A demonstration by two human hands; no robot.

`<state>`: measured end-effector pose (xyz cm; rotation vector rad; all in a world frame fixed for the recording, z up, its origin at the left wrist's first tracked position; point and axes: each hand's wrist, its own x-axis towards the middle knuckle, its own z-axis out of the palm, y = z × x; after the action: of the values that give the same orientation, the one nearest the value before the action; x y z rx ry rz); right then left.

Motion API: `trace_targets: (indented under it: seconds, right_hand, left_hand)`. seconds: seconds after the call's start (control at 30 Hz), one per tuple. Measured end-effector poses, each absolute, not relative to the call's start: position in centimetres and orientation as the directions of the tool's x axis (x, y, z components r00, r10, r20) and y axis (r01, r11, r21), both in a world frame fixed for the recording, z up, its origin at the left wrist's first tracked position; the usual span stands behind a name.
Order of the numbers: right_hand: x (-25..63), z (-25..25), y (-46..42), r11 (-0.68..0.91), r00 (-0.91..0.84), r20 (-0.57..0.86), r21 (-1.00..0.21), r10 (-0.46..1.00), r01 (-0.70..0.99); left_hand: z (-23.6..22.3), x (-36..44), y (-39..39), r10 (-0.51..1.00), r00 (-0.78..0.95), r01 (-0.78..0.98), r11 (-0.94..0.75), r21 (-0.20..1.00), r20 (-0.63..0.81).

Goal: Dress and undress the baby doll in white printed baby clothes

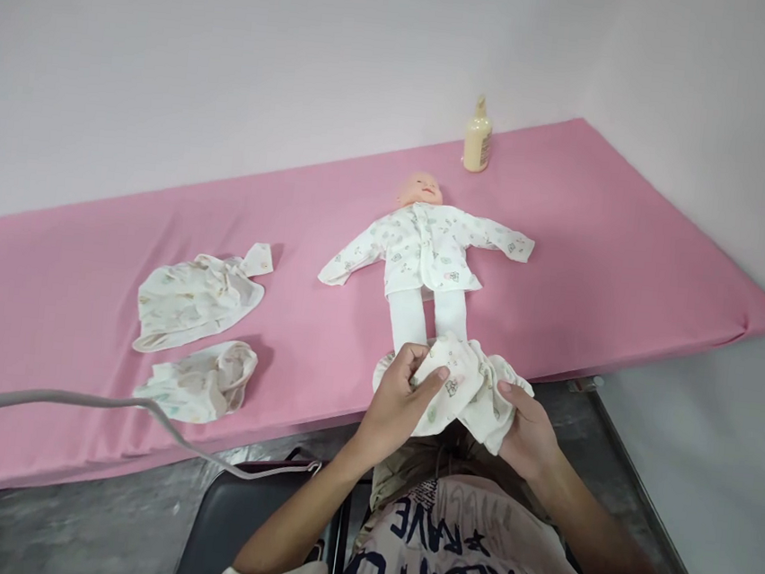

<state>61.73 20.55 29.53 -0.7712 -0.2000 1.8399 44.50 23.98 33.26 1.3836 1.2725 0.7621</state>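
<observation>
Garment (pixel 455 386) hangs over the pink table's (pixel 629 257) near edge, covering the doll's (pixel 432 251) lower legs; the left hand (pixel 404 397) pinches it, the right hand (pixel 531 432) grips its other side, probably keeping it spread. The doll's legs point personward, seemingly for reach.

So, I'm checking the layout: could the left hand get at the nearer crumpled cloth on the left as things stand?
Probably yes: the left hand has only pink cover between it and the crumpled cloth, though its grip is on a printed garment and a grey cable crosses nearby.
</observation>
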Motion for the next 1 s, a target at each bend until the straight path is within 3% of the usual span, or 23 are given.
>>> trace_targets:
  seconds: [0.1, 0.23, 0.43, 0.63, 0.83, 1.0]
  right_hand:
    - [61.0, 29.9, 20.3, -0.420, -0.210, -0.435, -0.471, 0.876, -0.775]
    - [60.5, 30.0, 19.6, -0.462, -0.207, -0.496, -0.471, 0.843, -0.752]
    - [60.5, 30.6, 18.9, -0.486, -0.195, -0.559, -0.436, 0.806, -0.758]
    - [61.2, 30.5, 18.2, -0.494, -0.168, -0.588, -0.453, 0.791, -0.743]
    - [61.8, 29.6, 17.2, -0.608, -0.272, -0.658, -0.355, 0.702, -0.710]
    - [62.0, 29.2, 17.3, -0.556, -0.245, -0.662, -0.309, 0.708, -0.771]
  left_hand:
    - [32.9, 44.9, 23.0, 0.986, 0.160, 0.387, -0.027, 0.922, -0.038]
    - [32.5, 45.0, 22.2, 0.934, 0.267, 0.422, -0.334, 0.843, 0.237]
    - [32.1, 44.6, 22.3, 0.855, 0.315, 0.360, -0.510, 0.782, 0.412]
    - [32.3, 44.4, 22.4, 0.886, 0.227, 0.352, -0.461, 0.815, 0.403]
    - [32.5, 44.4, 22.5, 0.905, 0.209, 0.314, -0.420, 0.851, 0.370]
    - [32.4, 44.3, 22.2, 0.936, 0.215, 0.302, -0.335, 0.893, 0.278]
